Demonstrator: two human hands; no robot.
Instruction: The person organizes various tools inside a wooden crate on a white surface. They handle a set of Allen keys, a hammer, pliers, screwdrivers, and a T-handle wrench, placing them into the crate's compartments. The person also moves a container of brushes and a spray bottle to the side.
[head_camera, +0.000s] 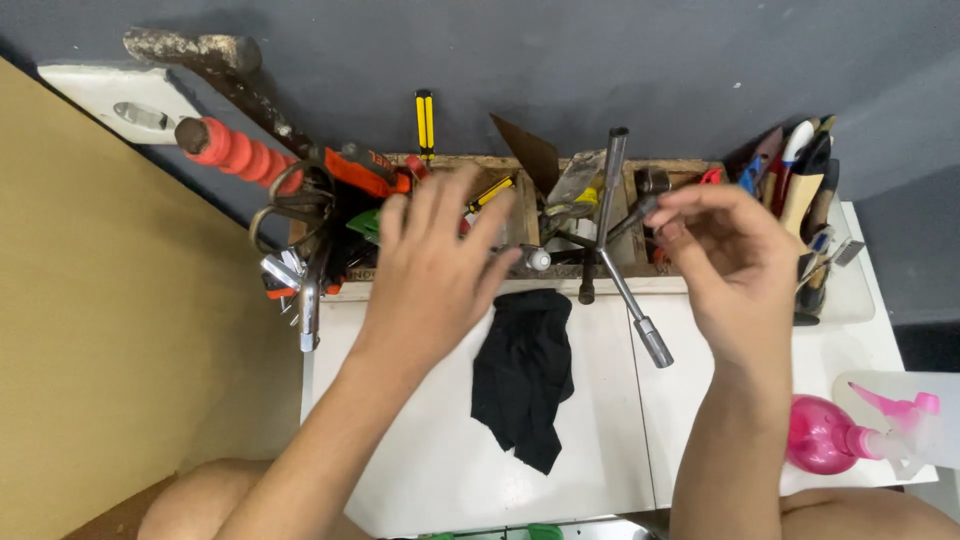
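My left hand (435, 265) hovers with fingers spread over the left part of a wooden tool tray (527, 205), above screwdrivers with yellow and black handles (425, 122). It holds nothing. My right hand (725, 260) pinches the end of one arm of a metal cross wrench (612, 235), which lies across the tray's front edge. A black cloth (525, 375) lies on the white tabletop (440, 460) between my arms.
Orange-handled tools (240, 155), scissors (290, 205) and wrenches crowd the tray's left end. A holder of pens and brushes (805, 200) stands at the right. A pink spray bottle (835, 435) rests at the right edge. A tan wall (110, 330) lies left.
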